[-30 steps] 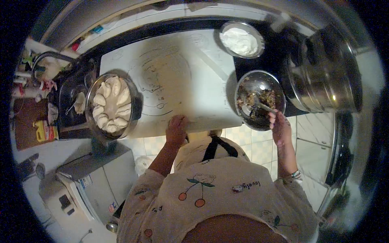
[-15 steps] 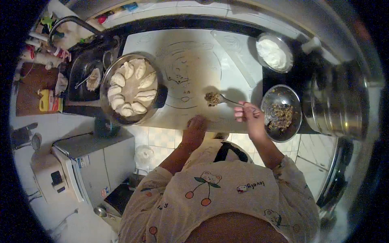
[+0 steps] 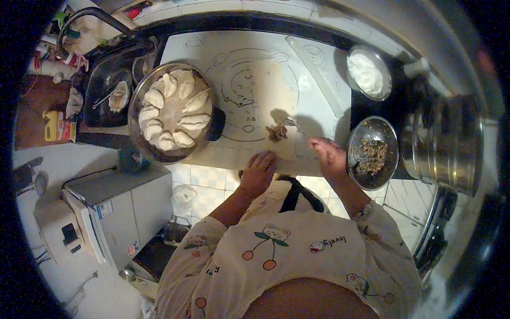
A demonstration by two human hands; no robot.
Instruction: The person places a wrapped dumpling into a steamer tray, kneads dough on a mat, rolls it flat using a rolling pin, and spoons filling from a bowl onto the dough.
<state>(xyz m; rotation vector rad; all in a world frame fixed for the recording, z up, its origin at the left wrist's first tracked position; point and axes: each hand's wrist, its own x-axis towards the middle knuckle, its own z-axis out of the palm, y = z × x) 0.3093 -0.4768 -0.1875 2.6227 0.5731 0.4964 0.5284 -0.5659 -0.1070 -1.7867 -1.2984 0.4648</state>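
Note:
My right hand (image 3: 328, 154) is closed round the handle of a spoon (image 3: 296, 126), whose bowl is over the mat. A small heap of chopped filling (image 3: 277, 133) lies just by the spoon's tip, on what looks like a pale dough wrapper (image 3: 286, 150). My left hand (image 3: 260, 166) rests at the mat's front edge, below the heap; whether its fingers grip anything is hidden. To the right stands a metal bowl (image 3: 373, 154) of filling. On the left, a round pan (image 3: 137, 121) holds several folded dumplings (image 3: 194, 122) in a ring.
The white printed mat (image 3: 212, 151) covers the counter, with a pale strip (image 3: 319, 80) lying on it. A bowl of flour (image 3: 366, 73) is at the back right, beside a large steel pot (image 3: 443, 146). A dark sink (image 3: 101, 80) with a faucet (image 3: 95, 13) is at the left.
The spoon has come from the filling bowl to the mat with filling. That filling now sits below the spoon, which has drawn up and back slightly. The view has shifted.

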